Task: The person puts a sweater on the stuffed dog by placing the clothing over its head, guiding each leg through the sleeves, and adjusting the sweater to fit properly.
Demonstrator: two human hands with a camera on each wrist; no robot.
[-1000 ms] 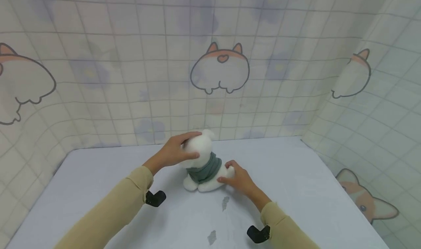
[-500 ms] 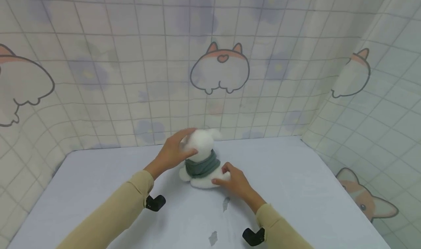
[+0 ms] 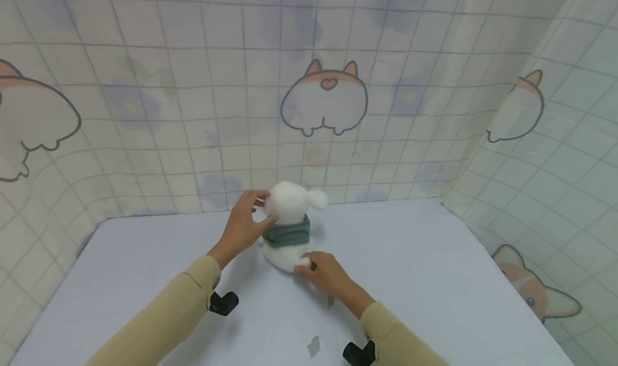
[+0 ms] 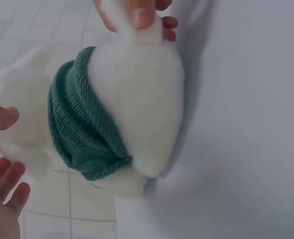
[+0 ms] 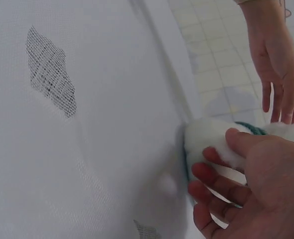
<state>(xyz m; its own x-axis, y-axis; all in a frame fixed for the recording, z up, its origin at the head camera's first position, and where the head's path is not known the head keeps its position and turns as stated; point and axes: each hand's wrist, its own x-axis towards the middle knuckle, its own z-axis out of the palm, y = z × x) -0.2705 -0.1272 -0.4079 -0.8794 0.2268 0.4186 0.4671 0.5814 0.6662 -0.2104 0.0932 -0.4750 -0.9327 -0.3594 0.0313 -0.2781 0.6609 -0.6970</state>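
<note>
A white plush toy with floppy ears (image 3: 287, 200) sits at the back of the table, its back toward me in the head view. Round its neck goes a knitted green scarf (image 4: 84, 122). My right hand (image 3: 329, 276) pinches the toy's short tail (image 4: 149, 36) between thumb and fingers, low on its rear. At the left side of the head is my left hand (image 3: 243, 225), thumb and fingers spread and mostly straight, fingertips right at the white fur. In the right wrist view the right thumb (image 5: 239, 142) lies against the plush body. The toy's face is hidden.
The table has a white cover (image 3: 425, 269) with grey diamond-shaped patches (image 3: 314, 346). A checked curtain with corgi drawings (image 3: 323, 100) rises right behind the table and along both sides. Small black devices (image 3: 224, 304) sit at both wrists.
The toy has turned so its back faces me, its rear shifting left. My right hand has moved left with the tail. My left hand has slid left, off the top of the head.
</note>
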